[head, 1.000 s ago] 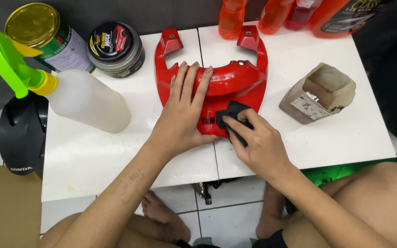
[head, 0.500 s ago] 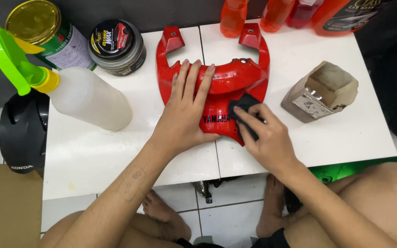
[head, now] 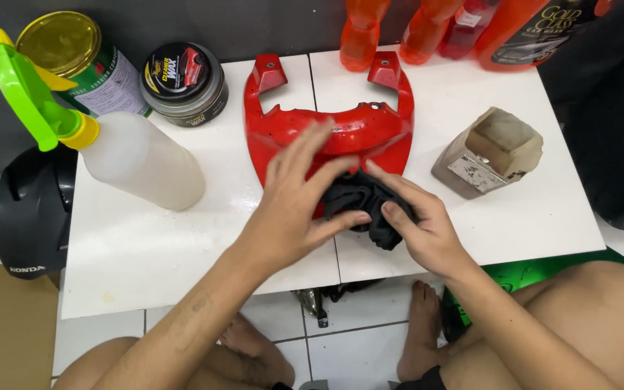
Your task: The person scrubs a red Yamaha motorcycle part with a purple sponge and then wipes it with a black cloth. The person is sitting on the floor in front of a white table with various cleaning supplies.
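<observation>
The glossy red plastic fairing (head: 341, 130) lies flat on the white bench (head: 167, 253), its two mounting prongs pointing away from the person and its broad curved body spanning left to right. Both hands meet over its near edge. The left hand (head: 294, 209) hovers with fingers spread, thumb pressing a soft, crumpled black cloth (head: 362, 206); the right hand (head: 417, 224) pinches that cloth from the other side. A frosted spray bottle (head: 139, 162) lies tipped to the left.
</observation>
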